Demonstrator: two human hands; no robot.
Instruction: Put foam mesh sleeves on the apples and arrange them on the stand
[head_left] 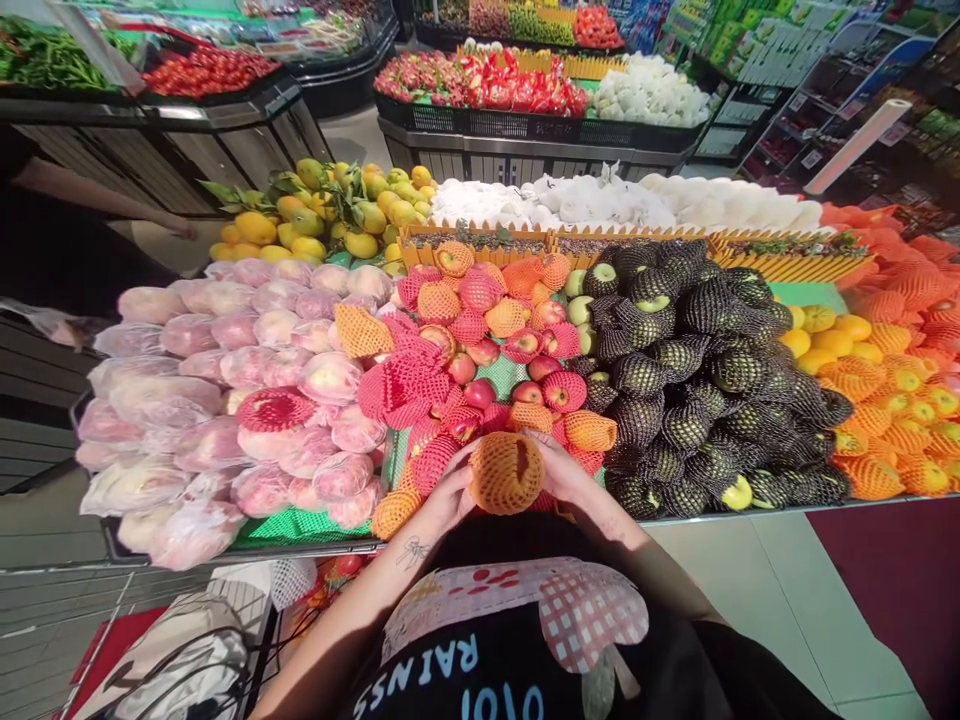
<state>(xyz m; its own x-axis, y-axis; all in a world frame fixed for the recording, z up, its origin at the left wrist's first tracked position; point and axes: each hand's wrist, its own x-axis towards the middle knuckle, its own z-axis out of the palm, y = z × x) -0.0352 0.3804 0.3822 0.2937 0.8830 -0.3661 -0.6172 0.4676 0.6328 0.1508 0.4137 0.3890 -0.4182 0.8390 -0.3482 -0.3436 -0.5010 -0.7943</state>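
My left hand [452,488] and my right hand [561,468] are closed on opposite sides of an orange foam net sleeve [504,485], just in front of my body. The sleeve is rounded, with a dark opening on its right side; I cannot tell what fruit, if any, is inside. Right beyond my hands lie red apples [480,393], some bare and some wrapped in pink or orange foam nets. An empty-looking pile of pink foam nets [409,380] rests left of the bare apples. My fingertips are partly hidden behind the sleeve.
Plastic-wrapped pink fruit [262,365] covers the left of the stand; green fruit in black nets [675,380] fills the right. Yellow mangoes [300,215] and white-wrapped fruit [555,203] lie behind. Another person's arm [105,195] is at the left. A shopping cart [97,640] stands lower left.
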